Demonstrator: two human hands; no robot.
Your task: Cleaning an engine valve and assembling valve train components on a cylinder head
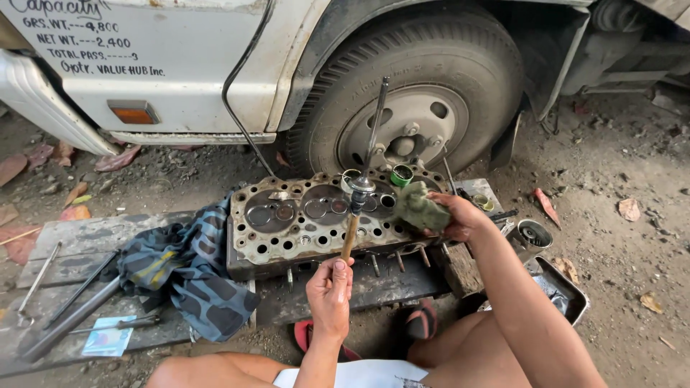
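One cylinder head [316, 219] lies face-up on a bench [86, 241] of grey wooden planks, at the centre of view. Three large round combustion recesses can be counted on its face; further ones may be covered.

The left hand [330, 291], at 6 o'clock of the head, is closed around the lower end of one wooden-handled lapping stick [350, 233], which tilts up toward 12 o'clock. One engine valve [374, 133] sits on the stick's tip, stem pointing up.

The right hand [460, 215], at 3 o'clock, pinches one greenish rag [420, 208] against the head's edge.

One small green tin [402, 174] stands at 1 o'clock of the head. One blue camouflage cloth [190, 266] lies at 9 o'clock.

One vehicle tyre [413, 86] stands behind at 12 o'clock. Two red sandals [305, 334] show below the bench.
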